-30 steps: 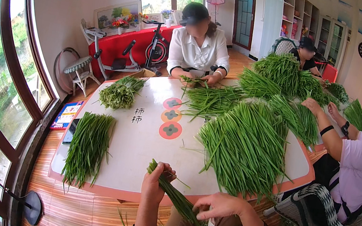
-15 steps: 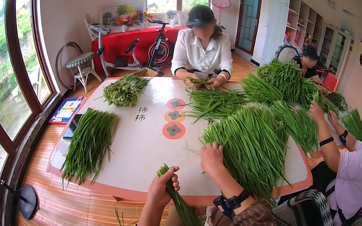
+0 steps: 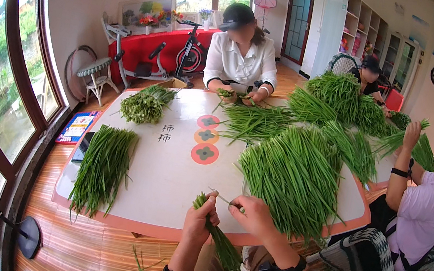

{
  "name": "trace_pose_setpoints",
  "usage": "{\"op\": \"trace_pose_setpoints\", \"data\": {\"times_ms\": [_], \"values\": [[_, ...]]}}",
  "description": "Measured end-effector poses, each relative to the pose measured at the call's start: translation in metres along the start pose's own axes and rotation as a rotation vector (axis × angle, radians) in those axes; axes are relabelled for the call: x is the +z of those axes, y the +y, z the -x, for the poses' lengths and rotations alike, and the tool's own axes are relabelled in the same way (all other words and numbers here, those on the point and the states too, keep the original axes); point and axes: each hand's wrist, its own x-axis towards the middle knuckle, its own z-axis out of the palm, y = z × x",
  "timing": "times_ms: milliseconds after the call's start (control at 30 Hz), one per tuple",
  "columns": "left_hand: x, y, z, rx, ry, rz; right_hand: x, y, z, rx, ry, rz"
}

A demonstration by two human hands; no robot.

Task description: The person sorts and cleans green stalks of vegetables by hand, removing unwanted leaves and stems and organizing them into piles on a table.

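Note:
My left hand [image 3: 200,217] is closed round a bunch of green chives [image 3: 225,253], which hangs down toward my lap at the table's front edge. Just to its right, my right hand [image 3: 253,214] pinches the end of one thin pale chive stalk [image 3: 222,197] that stretches across to the left fingertips. A big heap of chives [image 3: 291,177] covers the table beyond my right hand. At the left edge lies a neat bundle of chives [image 3: 103,170], with a second bundle [image 3: 147,104] showing pale cut ends farther back.
The white table [image 3: 163,178] has a pink border. A dark phone [image 3: 84,147] lies partly under the left bundle. Across the table a person in white [image 3: 242,64] handles chives; at the right a person in lilac [image 3: 426,201] raises some. A woven chair [image 3: 379,268] stands at my right.
My right hand has come off the big heap and back toward my left hand, now pinching a thin stalk. The person at the right has raised a bunch of chives.

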Motion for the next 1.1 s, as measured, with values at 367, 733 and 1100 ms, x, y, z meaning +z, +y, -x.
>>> {"op": "trace_pose_setpoints", "data": {"times_ms": [367, 733, 1100], "values": [[0.008, 0.005, 0.011, 0.059, -0.014, -0.163, 0.002, -0.008, 0.020, 0.019, -0.073, -0.148], [0.019, 0.005, 0.020, -0.089, -0.170, -0.476, -0.014, -0.003, 0.011, 0.120, -0.069, -0.456], [0.014, 0.012, 0.025, -0.193, -0.253, -0.338, -0.055, -0.010, 0.034, 0.071, -0.356, -0.294]]}}
